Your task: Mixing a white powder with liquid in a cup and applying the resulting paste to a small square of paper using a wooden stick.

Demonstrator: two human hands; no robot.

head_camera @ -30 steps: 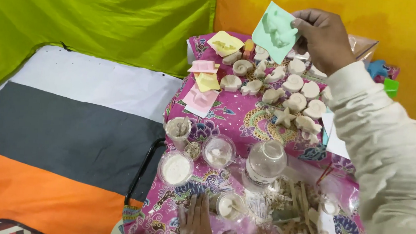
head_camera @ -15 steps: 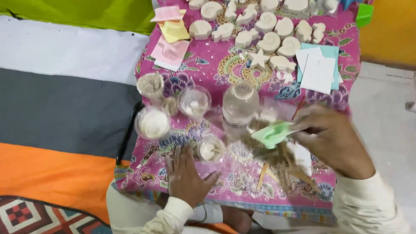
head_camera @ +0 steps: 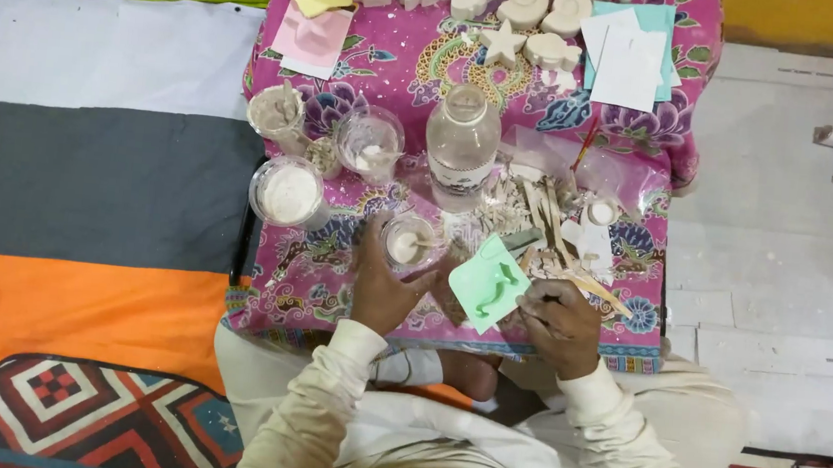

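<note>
On a pink floral cloth (head_camera: 332, 277) spread over striped floor mats, I now see the green mould sheet (head_camera: 489, 283) brought down from the far end of the cloth to rest near my lap, pinched by the right hand (head_camera: 559, 322). The left hand (head_camera: 384, 283) curls around a small cup of white paste (head_camera: 408, 244). Whether the right fingers also hold a stick, I cannot tell; the cast shapes (head_camera: 517, 7) are cut off above.

One head-worn camera looks steeply down, fairly near, over the cloth-covered table (head_camera: 372, 49).
</note>
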